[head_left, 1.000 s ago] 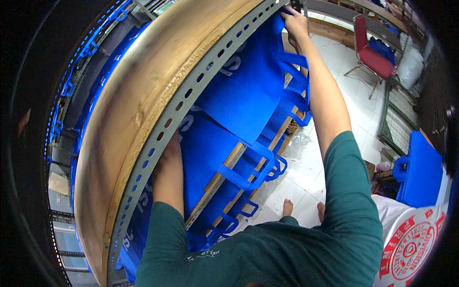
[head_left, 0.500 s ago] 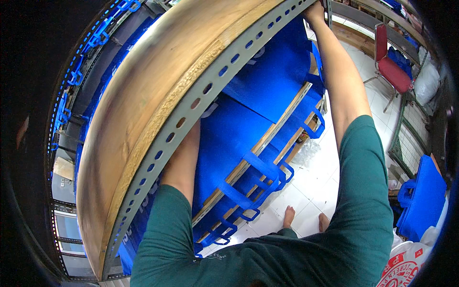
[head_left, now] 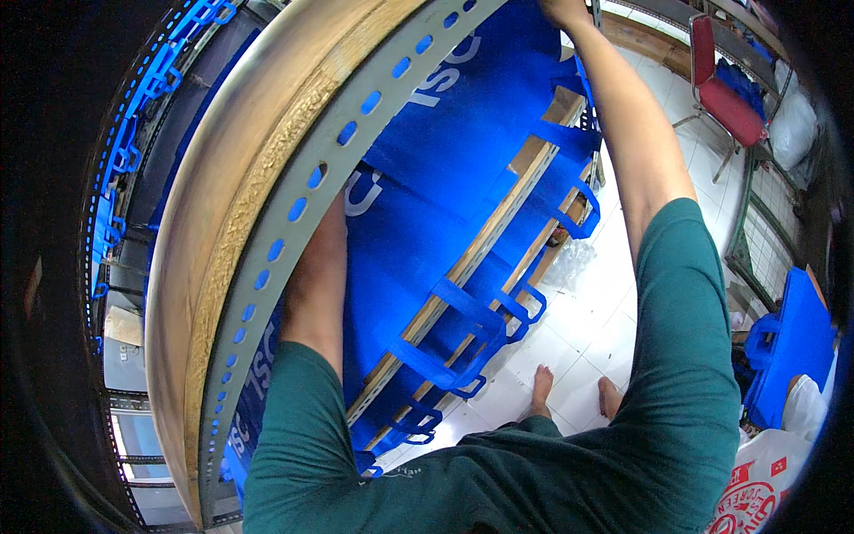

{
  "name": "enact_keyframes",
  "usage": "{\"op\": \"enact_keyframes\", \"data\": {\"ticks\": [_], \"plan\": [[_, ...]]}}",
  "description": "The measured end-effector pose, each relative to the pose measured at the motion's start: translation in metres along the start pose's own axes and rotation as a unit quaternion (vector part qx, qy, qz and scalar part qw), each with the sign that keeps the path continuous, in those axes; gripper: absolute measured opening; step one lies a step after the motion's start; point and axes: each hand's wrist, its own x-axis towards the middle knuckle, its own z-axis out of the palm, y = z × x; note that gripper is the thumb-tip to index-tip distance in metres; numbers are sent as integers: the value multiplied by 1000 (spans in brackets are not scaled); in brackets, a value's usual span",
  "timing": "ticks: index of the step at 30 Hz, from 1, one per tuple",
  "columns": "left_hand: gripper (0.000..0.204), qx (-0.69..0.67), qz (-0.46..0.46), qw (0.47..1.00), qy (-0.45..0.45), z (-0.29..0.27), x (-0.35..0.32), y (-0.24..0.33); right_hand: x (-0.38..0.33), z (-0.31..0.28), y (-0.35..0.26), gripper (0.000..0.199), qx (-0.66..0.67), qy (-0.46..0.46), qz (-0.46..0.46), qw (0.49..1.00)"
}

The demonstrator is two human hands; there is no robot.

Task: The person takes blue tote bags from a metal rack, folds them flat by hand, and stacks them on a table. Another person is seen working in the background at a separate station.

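Flat blue fabric bags (head_left: 427, 209) with pale print and loop handles lie stacked on a shelf tier under a wooden board. My left forearm reaches in beneath the board's grey slotted metal edge (head_left: 360, 116), which hides the left hand. At the top of the view, my right hand (head_left: 566, 12) is at the far end of the bags, beside a metal upright. Its fingers are cut off by the picture's edge, so its grip cannot be made out. Blue bag handles (head_left: 467, 307) hang over the tier's front edge.
The curved wooden board (head_left: 231, 169) stands high, close on my left. More blue bags hang below on lower tiers. To the right are a red chair (head_left: 729, 102), a blue bag (head_left: 787, 347) and a white plastic bag with red print (head_left: 756, 481). My bare feet stand on white tiles (head_left: 578, 347).
The board and bags sit farther left in view. More of the pale print and a bare strip of the tier's front corner show. My right hand is slightly farther left and higher.
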Motion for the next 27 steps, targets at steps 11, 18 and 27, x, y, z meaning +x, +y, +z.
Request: {"op": "enact_keyframes", "data": {"ticks": [11, 18, 27], "plan": [[71, -25, 15, 994, -110, -51, -49, 42, -205, -42, -147, 64, -206, -259, -174, 927], [72, -40, 126, 987, -96, -68, -91, 102, -233, -37, -103, 64, -295, -351, -69, 886], [74, -108, 207, 953, -192, -218, -242, 134, -248, -33, -134, 65, -294, -376, -25, 879]]}}
